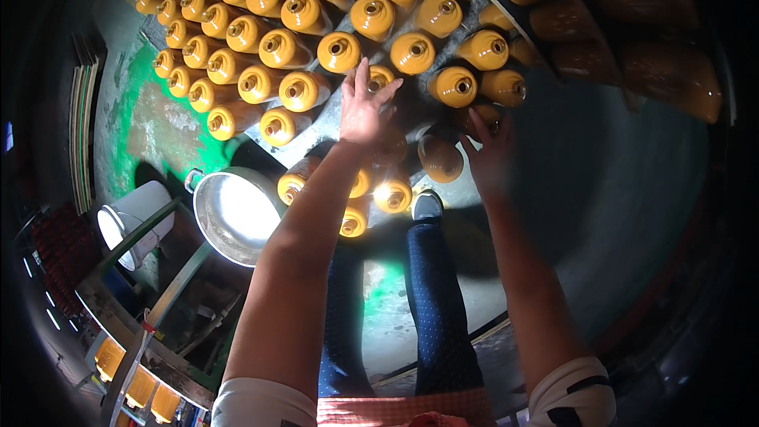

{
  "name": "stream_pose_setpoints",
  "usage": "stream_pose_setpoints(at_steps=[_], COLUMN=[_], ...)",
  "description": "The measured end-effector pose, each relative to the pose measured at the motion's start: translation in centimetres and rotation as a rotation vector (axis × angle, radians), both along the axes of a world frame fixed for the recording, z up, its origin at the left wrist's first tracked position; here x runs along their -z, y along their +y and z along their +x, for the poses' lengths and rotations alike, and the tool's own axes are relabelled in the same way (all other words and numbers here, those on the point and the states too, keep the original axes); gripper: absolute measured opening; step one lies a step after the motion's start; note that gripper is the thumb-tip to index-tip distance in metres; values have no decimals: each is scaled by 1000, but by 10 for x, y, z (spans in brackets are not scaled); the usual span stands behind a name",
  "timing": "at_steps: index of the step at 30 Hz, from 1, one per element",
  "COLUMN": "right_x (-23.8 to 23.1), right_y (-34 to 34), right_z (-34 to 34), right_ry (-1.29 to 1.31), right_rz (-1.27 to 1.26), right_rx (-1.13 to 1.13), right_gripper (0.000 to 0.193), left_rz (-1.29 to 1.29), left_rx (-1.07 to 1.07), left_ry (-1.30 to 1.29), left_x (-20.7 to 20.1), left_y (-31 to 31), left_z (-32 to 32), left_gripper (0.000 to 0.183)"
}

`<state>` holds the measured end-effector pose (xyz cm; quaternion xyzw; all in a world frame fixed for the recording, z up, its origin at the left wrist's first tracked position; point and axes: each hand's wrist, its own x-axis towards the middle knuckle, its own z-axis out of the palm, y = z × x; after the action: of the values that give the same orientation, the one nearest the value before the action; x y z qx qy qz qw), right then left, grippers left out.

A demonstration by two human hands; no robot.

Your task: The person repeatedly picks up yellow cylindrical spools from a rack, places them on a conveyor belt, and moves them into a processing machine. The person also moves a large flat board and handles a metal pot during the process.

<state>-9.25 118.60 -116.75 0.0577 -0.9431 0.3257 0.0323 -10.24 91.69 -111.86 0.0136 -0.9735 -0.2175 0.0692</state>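
My left hand (367, 111) reaches in among the standing cylinders. Its fingers and thumb straddle the top of a glossy yellow cylinder (379, 77) with a short open neck. To the right, in shadow, my right hand (490, 154) has its fingers around another yellow cylinder (484, 122); the palm side is hidden and dim. Between both hands a darker, rounded cylinder (440, 159) lies or leans near my shoe. Just beyond my left fingertips stands another yellow cylinder (338, 53).
Many yellow cylinders (299, 92) stand in rows ahead and left. Several more (392, 195) are near my feet. A metal pan (237, 216) and a white bucket (136, 224) sit left beside a green frame (142, 233). A curved rail (506, 12) crosses the upper right.
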Motion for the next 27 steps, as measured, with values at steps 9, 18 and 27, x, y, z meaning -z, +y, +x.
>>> stream_pose_setpoints(at_steps=[9,18,27], right_x=[18,-132,-153], right_y=[16,77,-62], right_z=[-27,38,138], right_ry=[-207,42,-1181], right_rz=[-659,-357,-1006], right_rx=[-28,-58,-415], right_gripper=[49,46,39], left_rz=[25,522,1508], left_rx=[35,-184,-831], left_ry=[55,216,165], left_x=[-3,-166,-149], left_y=[-10,-66,-142], left_z=[-11,162,391], left_gripper=[55,47,72])
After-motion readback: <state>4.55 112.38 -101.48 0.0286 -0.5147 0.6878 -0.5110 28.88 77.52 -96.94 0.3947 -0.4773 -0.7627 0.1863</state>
